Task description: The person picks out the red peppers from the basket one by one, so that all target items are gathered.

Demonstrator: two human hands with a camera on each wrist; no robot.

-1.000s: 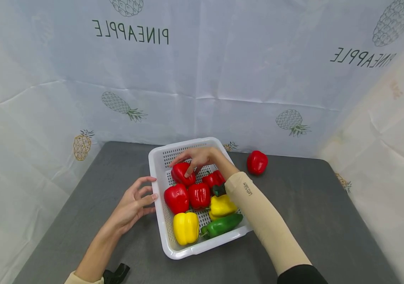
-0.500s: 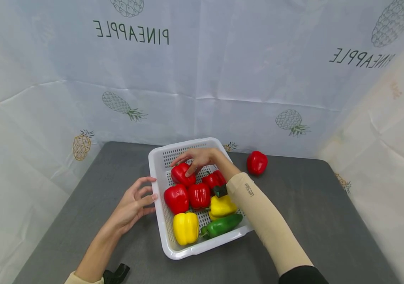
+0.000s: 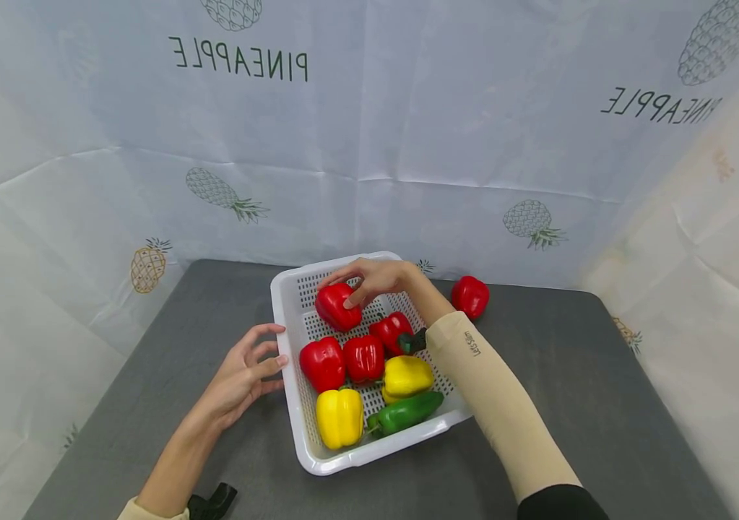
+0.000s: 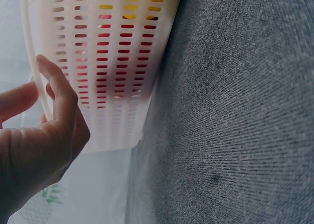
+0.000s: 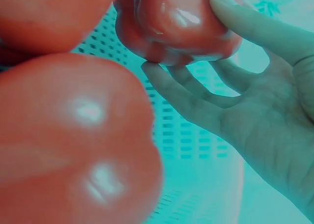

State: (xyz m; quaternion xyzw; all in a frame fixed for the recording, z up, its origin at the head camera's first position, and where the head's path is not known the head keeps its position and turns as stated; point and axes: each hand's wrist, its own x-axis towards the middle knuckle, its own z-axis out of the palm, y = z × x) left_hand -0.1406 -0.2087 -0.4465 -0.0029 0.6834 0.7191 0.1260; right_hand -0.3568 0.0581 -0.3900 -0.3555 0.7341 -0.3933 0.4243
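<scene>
My right hand grips a red bell pepper over the far left part of the white basket. In the right wrist view the thumb and fingers of the right hand lie on either side of that pepper, above the perforated basket wall. My left hand pinches the basket's left rim; the left wrist view shows the hand with thumb and fingertips on the rim. Also in the basket are several red peppers, two yellow peppers and a long green pepper.
Another red pepper lies on the dark grey table, behind and right of the basket. A white sheet printed with pineapples hangs behind the table and along both sides.
The right hand has raised the gripped red pepper slightly, with a small shift away from the front and to the right. The left hand and basket have not visibly moved.
</scene>
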